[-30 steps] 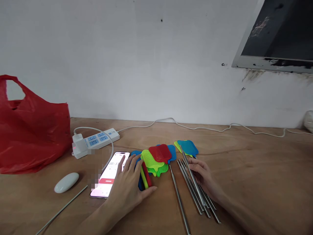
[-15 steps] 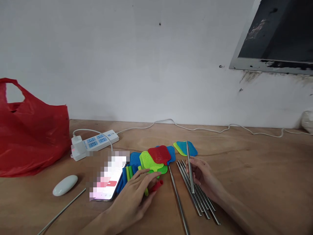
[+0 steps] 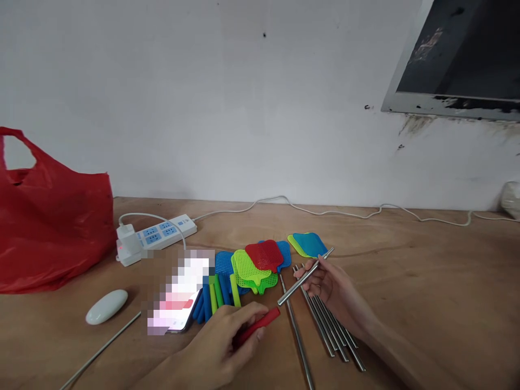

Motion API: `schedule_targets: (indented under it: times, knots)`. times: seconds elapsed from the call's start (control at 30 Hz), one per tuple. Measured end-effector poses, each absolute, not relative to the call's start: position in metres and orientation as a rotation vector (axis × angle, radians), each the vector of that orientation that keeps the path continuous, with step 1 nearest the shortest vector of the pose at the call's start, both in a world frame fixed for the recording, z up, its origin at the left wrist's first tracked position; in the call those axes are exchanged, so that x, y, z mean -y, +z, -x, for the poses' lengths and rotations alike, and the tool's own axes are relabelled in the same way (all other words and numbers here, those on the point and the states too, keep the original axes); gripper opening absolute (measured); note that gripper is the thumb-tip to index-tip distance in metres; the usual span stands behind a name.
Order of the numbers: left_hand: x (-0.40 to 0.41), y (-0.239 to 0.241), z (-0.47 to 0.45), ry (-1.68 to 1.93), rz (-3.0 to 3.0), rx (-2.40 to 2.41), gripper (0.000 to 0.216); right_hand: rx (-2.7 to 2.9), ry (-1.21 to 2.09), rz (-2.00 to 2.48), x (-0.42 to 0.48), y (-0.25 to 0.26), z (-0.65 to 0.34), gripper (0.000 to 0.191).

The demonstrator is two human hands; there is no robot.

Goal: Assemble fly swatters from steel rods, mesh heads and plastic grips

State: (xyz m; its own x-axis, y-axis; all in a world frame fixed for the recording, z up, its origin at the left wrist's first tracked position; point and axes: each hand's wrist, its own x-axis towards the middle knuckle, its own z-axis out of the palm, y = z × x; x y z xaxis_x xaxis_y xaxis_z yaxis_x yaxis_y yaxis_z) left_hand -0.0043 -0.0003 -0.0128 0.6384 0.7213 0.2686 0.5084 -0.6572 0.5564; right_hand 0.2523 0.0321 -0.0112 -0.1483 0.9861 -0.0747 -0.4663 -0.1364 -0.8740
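Between the thumb and fingers of my left hand (image 3: 221, 344) is a red tube-shaped grip (image 3: 260, 325), its free end pointing up and right. My right hand (image 3: 331, 284) pinches a metal rod (image 3: 298, 285), tilted so its lower left end sits close to the red grip's end, a small gap apart. Several more metal rods (image 3: 329, 325) lie under and below my right hand, and a single rod (image 3: 298, 336) lies between the hands. Beyond my left hand are blue, green and yellow grips (image 3: 219, 292) and mesh fly swatter heads (image 3: 264, 255) in red, blue, green and yellow.
Two more swatter heads (image 3: 311, 245) lie behind the rods. A lit phone (image 3: 182, 292), a white mouse-shaped object (image 3: 106, 307) and a power strip (image 3: 166, 233) occupy the left. A red plastic bag (image 3: 52, 227) stands at far left. A white cable (image 3: 325, 215) runs along the wall.
My left hand has picked up the red grip and drawn it nearer me. My right hand has turned the rod from near upright to slanting, its lower end now towards the grip.
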Motion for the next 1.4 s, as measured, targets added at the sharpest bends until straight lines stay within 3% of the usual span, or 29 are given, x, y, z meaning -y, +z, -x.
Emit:
schedule_targets:
  times: [0.67,0.9,1.13,1.4]
  knots:
    - [-0.006,-0.022,0.006,0.852,-2.442,-1.127,0.027,0.917,1.425,0.875,-0.032,-0.014,-0.25,0.032]
    - [-0.005,-0.023,0.005,0.816,-2.433,-1.071,0.025,1.273,1.46,1.048,-0.028,-0.026,-0.245,0.027]
    - [-0.006,-0.025,0.007,0.807,-2.369,-1.165,0.027,0.981,1.508,0.922,-0.028,-0.019,-0.245,0.037]
    - [-0.007,-0.024,0.007,0.787,-2.378,-1.162,0.026,1.083,1.578,0.923,-0.033,-0.023,-0.25,0.037]
